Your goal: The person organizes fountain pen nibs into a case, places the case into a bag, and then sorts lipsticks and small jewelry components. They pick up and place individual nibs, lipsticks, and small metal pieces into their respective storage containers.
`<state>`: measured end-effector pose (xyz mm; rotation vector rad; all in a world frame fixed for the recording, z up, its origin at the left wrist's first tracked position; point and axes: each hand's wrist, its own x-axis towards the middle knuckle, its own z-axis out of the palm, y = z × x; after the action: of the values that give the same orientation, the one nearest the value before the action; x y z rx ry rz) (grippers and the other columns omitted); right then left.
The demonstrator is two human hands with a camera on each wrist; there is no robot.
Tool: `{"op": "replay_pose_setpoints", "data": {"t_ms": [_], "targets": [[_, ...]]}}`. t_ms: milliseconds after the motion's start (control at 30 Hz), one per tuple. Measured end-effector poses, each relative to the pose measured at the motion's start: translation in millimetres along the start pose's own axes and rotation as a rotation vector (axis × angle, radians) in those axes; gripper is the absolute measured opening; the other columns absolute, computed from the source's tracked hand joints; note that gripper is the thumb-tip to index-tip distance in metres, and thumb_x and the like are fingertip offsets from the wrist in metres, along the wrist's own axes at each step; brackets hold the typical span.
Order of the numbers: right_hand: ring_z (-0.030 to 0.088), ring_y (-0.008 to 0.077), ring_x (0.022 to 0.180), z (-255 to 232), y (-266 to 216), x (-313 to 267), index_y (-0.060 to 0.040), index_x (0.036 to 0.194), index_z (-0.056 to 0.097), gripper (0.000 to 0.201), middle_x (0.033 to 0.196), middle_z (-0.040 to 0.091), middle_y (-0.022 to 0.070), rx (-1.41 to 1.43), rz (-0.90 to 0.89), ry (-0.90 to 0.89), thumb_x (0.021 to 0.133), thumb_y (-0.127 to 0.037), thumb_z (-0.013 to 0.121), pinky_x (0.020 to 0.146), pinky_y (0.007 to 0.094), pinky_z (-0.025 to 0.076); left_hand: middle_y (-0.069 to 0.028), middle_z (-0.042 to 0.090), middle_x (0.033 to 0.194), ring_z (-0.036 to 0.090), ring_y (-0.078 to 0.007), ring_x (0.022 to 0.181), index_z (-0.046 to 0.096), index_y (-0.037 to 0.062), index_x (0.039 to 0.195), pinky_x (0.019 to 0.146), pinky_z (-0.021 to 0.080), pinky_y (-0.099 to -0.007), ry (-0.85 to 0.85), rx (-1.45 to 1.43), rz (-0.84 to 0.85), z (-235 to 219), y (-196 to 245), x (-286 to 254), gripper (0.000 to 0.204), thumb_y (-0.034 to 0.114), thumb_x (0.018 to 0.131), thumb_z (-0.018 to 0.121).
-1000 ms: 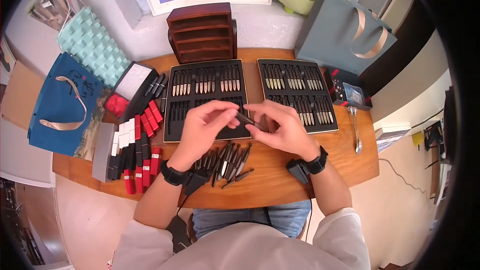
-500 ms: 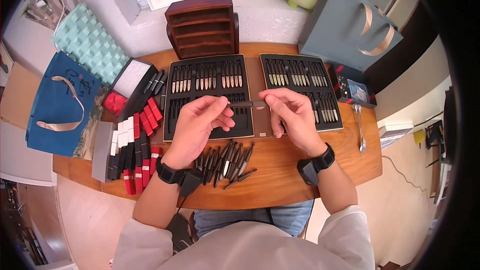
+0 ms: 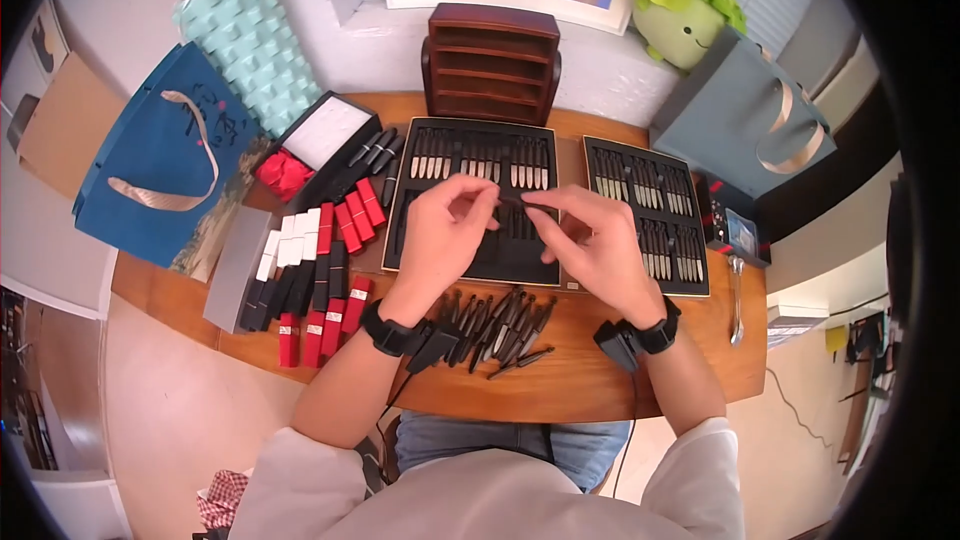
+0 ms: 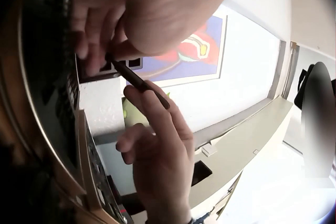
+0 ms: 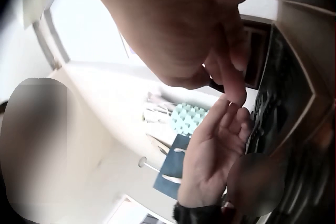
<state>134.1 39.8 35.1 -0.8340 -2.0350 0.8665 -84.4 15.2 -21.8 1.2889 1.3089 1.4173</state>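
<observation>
A slim, dark pen-shaped stick (image 4: 135, 81) runs between my two hands above the left black tray (image 3: 505, 265). My left hand (image 3: 445, 240) pinches one end between thumb and fingertips. At the other end, the fingers of my right hand (image 3: 592, 230) hold the stick; in the left wrist view that end pokes out past them. The right wrist view has the stick mostly hidden behind my right hand (image 5: 178, 35). On the wood below lies a loose pile of similar dark sticks (image 3: 497, 328), some with pale faces.
A second tray of sticks (image 3: 667, 208) stands to the right. Red, white and black small boxes (image 3: 322, 280) crowd the left side, near a blue bag (image 3: 165, 165). Behind the trays stands a wooden rack (image 3: 492, 65). Metal spoons (image 3: 738, 305) lie at the right edge.
The head view has swung left, so everything sits further right in it. Half a second ago the stick was stretched level between my hands; now they are closer together, and less of it shows.
</observation>
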Motion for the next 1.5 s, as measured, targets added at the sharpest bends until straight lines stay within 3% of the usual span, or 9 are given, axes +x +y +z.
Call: {"op": "replay_pose_setpoints", "data": {"t_ms": [67,167,333,567,800,867,1100,1300,1500], "targets": [[0.075,0.0144,0.064,11.9,0.6,18.8,0.0001,0.125,0.080,0.022,0.096,0.079,0.0098,-0.045,-0.050,-0.025,0.103,-0.004,0.079,0.058,0.0277,0.057,-0.0105,0.080,0.108,0.077,-0.0156,0.088,0.075,-0.0033,0.119,0.078,0.058,-0.0295,0.245,0.278,0.194,-11.5,-3.6,8.2,0.015,0.007,0.109,0.070],[0.077,0.0406,0.090,34.2,-1.7,38.1,-0.0030,0.111,0.082,0.016,0.108,0.081,0.0146,-0.323,-0.288,-0.096,0.098,-0.010,0.077,0.078,0.0458,0.064,-0.0147,0.080,0.110,0.079,-0.0215,0.093,0.075,-0.0009,0.119,0.083,0.060,-0.0341,0.462,0.453,0.341,-43.2,-4.8,22.2,0.016,-0.001,0.106,0.067],[0.077,0.0394,0.091,64.8,-1.1,47.1,-0.0037,0.112,0.082,0.016,0.108,0.081,0.0133,-0.375,-0.322,-0.143,0.099,-0.012,0.076,0.079,0.0454,0.064,-0.0204,0.081,0.102,0.080,-0.0377,0.097,0.078,-0.0001,0.112,0.088,0.062,-0.0456,0.398,0.849,0.170,-74.8,-12.6,22.5,0.015,0.002,0.097,0.073],[0.079,0.0357,0.091,102.3,13.0,53.9,-0.0040,0.114,0.082,0.018,0.113,0.082,0.0112,-0.401,-0.395,-0.090,0.098,-0.011,0.078,0.078,0.0424,0.066,-0.0233,0.080,0.093,0.078,-0.0450,0.093,0.083,0.0014,0.099,0.085,0.062,-0.0506,0.373,0.729,0.126,-85.4,-15.8,26.1,0.012,0.001,0.093,0.072],[0.078,0.0352,0.081,124.7,17.9,53.2,-0.0062,0.105,0.081,0.013,0.104,0.078,0.0088,-0.464,-0.393,-0.171,0.096,-0.015,0.077,0.070,0.0463,0.063,-0.0176,0.083,0.095,0.082,-0.0350,0.092,0.085,0.0039,0.105,0.081,0.061,-0.0435,0.267,0.686,0.019,-89.6,-8.7,24.9,0.017,0.011,0.089,0.086],[0.078,0.0355,0.080,125.6,17.1,50.5,-0.0057,0.106,0.081,0.015,0.107,0.077,0.0091,-0.460,-0.422,-0.214,0.096,-0.016,0.077,0.070,0.0467,0.063,-0.0121,0.082,0.090,0.080,-0.0319,0.090,0.086,0.0092,0.104,0.081,0.053,-0.0459,0.243,0.941,0.016,-88.0,-5.6,23.1,0.023,0.021,0.085,0.093],[0.078,0.0331,0.079,112.6,1.7,42.7,-0.0051,0.112,0.083,0.021,0.124,0.075,0.0113,-0.583,-0.333,-0.375,0.094,-0.013,0.075,0.072,0.0441,0.063,-0.0056,0.082,0.096,0.073,-0.0322,0.110,0.085,0.0144,0.108,0.095,0.041,-0.0492,0.138,0.929,-0.194,-95.1,7.8,23.2,0.032,0.026,0.080,0.095],[0.076,0.0236,0.068,137.0,0.9,30.8,0.0042,0.105,0.081,0.024,0.111,0.072,0.0204,-0.952,-0.628,-0.274,0.088,-0.010,0.071,0.062,0.0368,0.060,-0.0031,0.077,0.093,0.073,-0.0285,0.100,0.080,0.0140,0.118,0.090,0.039,-0.0464,0.129,1.027,-0.106,-93.0,2.3,16.1,0.044,0.026,0.079,0.097],[0.078,0.0263,0.073,127.2,-7.3,33.3,0.0015,0.107,0.082,0.025,0.104,0.072,0.0187,-0.931,-0.618,-0.365,0.089,-0.011,0.071,0.062,0.0382,0.059,-0.0033,0.073,0.085,0.071,-0.0266,0.089,0.080,0.0115,0.113,0.086,0.035,-0.0449,0.131,1.029,-0.076,-94.2,-2.6,18.0,0.041,0.021,0.078,0.098]]}}
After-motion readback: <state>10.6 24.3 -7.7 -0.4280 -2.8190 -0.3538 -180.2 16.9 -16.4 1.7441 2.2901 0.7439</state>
